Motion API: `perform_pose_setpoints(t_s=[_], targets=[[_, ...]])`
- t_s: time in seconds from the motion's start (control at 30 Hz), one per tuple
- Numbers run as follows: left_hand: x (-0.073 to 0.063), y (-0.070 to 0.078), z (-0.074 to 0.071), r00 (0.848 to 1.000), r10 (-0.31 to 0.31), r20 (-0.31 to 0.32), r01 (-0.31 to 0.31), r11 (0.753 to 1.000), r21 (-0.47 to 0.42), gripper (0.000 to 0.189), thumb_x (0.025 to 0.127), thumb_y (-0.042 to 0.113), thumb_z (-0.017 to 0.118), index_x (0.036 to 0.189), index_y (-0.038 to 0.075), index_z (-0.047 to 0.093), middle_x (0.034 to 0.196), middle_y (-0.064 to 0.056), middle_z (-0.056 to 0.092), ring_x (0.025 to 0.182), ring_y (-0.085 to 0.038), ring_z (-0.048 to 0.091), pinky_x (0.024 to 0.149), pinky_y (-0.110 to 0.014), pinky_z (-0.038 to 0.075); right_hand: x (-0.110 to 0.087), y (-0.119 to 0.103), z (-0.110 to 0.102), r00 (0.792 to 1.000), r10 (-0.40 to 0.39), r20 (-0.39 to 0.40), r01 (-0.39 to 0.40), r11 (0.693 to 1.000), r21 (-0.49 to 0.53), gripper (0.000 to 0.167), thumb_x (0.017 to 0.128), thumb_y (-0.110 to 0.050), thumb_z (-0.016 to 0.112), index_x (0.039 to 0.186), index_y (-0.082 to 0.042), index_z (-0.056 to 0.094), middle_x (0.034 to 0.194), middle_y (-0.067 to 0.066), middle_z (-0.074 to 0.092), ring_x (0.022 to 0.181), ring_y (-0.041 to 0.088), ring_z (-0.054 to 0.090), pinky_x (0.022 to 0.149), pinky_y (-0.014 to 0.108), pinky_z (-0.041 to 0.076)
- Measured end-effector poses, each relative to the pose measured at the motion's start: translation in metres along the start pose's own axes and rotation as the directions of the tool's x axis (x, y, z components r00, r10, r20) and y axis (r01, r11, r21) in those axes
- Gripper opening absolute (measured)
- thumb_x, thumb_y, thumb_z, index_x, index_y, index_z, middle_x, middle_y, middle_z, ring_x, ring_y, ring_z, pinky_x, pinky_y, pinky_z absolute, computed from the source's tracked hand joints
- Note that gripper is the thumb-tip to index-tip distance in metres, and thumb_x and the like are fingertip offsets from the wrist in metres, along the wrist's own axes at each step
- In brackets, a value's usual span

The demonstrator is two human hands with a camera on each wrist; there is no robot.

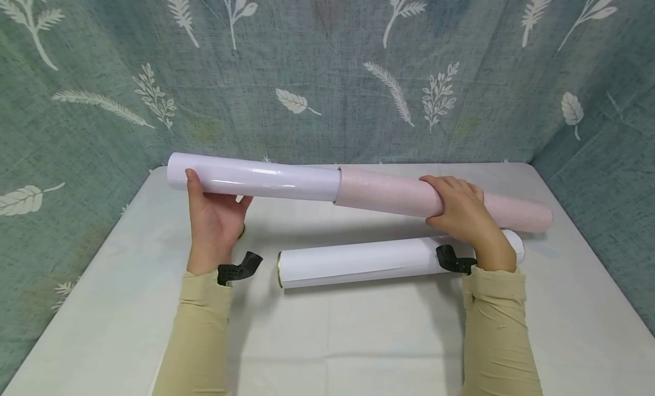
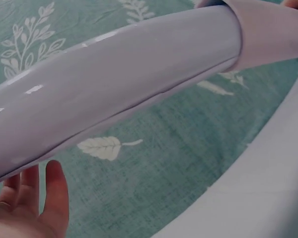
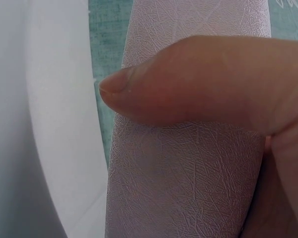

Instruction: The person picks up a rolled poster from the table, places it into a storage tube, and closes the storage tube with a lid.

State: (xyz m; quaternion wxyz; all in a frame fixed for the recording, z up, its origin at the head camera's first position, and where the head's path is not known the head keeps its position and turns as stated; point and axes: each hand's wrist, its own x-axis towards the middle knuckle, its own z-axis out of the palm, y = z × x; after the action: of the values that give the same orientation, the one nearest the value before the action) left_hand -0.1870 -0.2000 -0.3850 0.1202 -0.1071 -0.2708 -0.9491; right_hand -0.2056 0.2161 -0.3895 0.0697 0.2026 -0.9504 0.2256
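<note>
A glossy white roll of sheet material [image 1: 266,179] slants across the head view, its right end inside a pink textured roll [image 1: 384,190]. My left hand [image 1: 217,225] holds the white roll near its left end, thumb in front and fingers beneath and behind. A long sheet edge runs along that roll's underside in the left wrist view. My right hand [image 1: 460,208] grips the pink roll from above, its thumb [image 3: 188,82] lying across the textured surface. Below them, a white tube [image 1: 358,263] with a gold rim rests on the table, partly covered by my right hand and wrist.
The white table [image 1: 327,333] reaches back to a green leaf-patterned cloth [image 1: 327,72], which also hangs at both sides. Part of a gold rim [image 1: 243,232] shows beside my left hand. A black wrist mount [image 1: 240,268] sticks out from each cuff.
</note>
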Motion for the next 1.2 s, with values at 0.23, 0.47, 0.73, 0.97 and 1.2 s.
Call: perform_pose_setpoints(t_s=[0.23,0.47,0.73,0.97,1.2], targets=[[0.001,0.012,-0.003,0.996,0.016,-0.090,-0.025,0.994,-0.104,0.053,0.082,0.051,0.055,0.118,0.014,0.042,0.107,-0.011,0.049,0.107,-0.028,0.046,0.094,-0.047,0.032,0.000,0.000,0.002,1.000,-0.010,-0.015,0.010,1.000,-0.002,0.075,0.063,-0.013,0.075,0.129,-0.021,0.042,0.124,0.007,0.046,0.116,0.031,0.036,0.090,0.055,0.016],[0.001,0.015,-0.005,0.993,-0.036,-0.116,0.016,0.985,-0.170,0.057,0.082,0.057,0.050,0.118,0.013,0.043,0.105,-0.011,0.049,0.104,-0.029,0.046,0.093,-0.044,0.032,-0.001,-0.001,0.002,1.000,0.006,0.005,-0.006,1.000,0.000,0.075,0.064,-0.013,0.074,0.130,-0.021,0.041,0.125,0.008,0.045,0.117,0.032,0.035,0.091,0.055,0.015],[0.002,0.010,-0.005,0.995,-0.039,-0.091,0.022,0.984,-0.179,0.056,0.084,0.055,0.049,0.119,0.013,0.040,0.106,-0.012,0.048,0.103,-0.029,0.046,0.093,-0.043,0.031,0.000,-0.001,0.002,1.000,0.007,0.014,-0.007,1.000,-0.001,0.075,0.064,-0.013,0.074,0.130,-0.022,0.040,0.125,0.008,0.045,0.117,0.032,0.034,0.090,0.055,0.014],[0.001,0.002,-0.001,0.998,-0.053,-0.045,0.047,0.991,-0.128,0.055,0.085,0.052,0.050,0.121,0.012,0.038,0.108,-0.012,0.047,0.105,-0.029,0.045,0.097,-0.044,0.029,0.000,-0.001,0.001,1.000,0.003,0.014,-0.003,1.000,0.010,0.075,0.065,-0.012,0.073,0.131,-0.022,0.040,0.126,0.008,0.044,0.117,0.032,0.034,0.090,0.056,0.014],[0.001,-0.003,0.000,0.998,-0.065,-0.025,0.063,0.993,-0.097,0.054,0.085,0.050,0.051,0.120,0.011,0.040,0.109,-0.013,0.047,0.106,-0.030,0.046,0.098,-0.044,0.028,0.001,-0.001,0.000,1.000,0.002,0.010,-0.001,1.000,-0.001,0.074,0.064,-0.012,0.073,0.130,-0.022,0.041,0.124,0.008,0.046,0.116,0.032,0.035,0.090,0.055,0.015]])
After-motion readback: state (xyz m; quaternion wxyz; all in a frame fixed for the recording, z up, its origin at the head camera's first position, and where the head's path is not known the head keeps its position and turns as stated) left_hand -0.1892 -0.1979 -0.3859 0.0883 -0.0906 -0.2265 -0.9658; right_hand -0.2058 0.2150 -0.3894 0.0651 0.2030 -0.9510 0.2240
